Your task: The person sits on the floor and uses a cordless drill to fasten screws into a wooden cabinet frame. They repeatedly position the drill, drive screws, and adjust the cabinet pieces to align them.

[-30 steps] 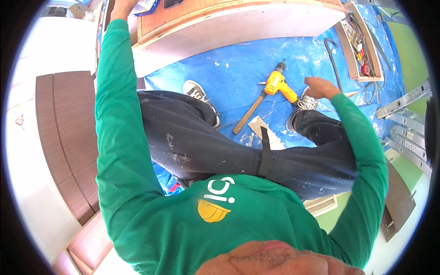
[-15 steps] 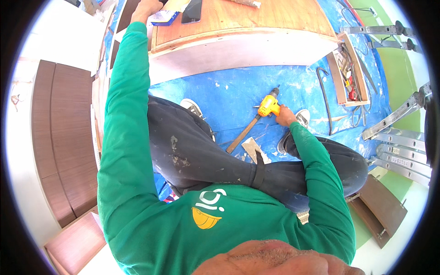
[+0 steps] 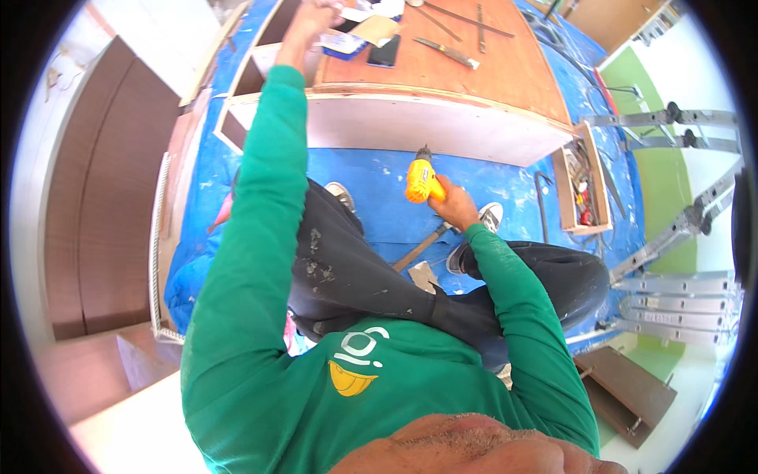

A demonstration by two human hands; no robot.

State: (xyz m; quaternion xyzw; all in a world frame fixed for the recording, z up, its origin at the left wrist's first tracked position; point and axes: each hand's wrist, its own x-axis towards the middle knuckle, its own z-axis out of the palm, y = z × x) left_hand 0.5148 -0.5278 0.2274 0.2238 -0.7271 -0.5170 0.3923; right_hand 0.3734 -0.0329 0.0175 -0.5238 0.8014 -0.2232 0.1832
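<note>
My right hand (image 3: pixel 456 204) is wrapped round the grip of a yellow power drill (image 3: pixel 422 182), which it holds above the blue sheet with the bit pointing away from me. My left hand (image 3: pixel 314 19) reaches to the far left, over the wooden cabinet (image 3: pixel 442 75) lying in front of me. Its fingers are blurred near the top edge, beside a blue and white box (image 3: pixel 344 44). A tan piece of card (image 3: pixel 374 31) and a dark phone (image 3: pixel 384 52) lie just right of that box.
A knife-like tool (image 3: pixel 447 52) lies on the cabinet top. Below the drill, a hammer (image 3: pixel 422 246) rests on the blue sheet (image 3: pixel 363 166). At the right are a wooden toolbox (image 3: pixel 564 189), a black pry bar (image 3: pixel 542 205) and a metal ladder (image 3: pixel 671 304).
The drill has risen off the sheet in my right hand and moved left, away from the hammer. My left hand still reaches to the box area, and the view has shifted.
</note>
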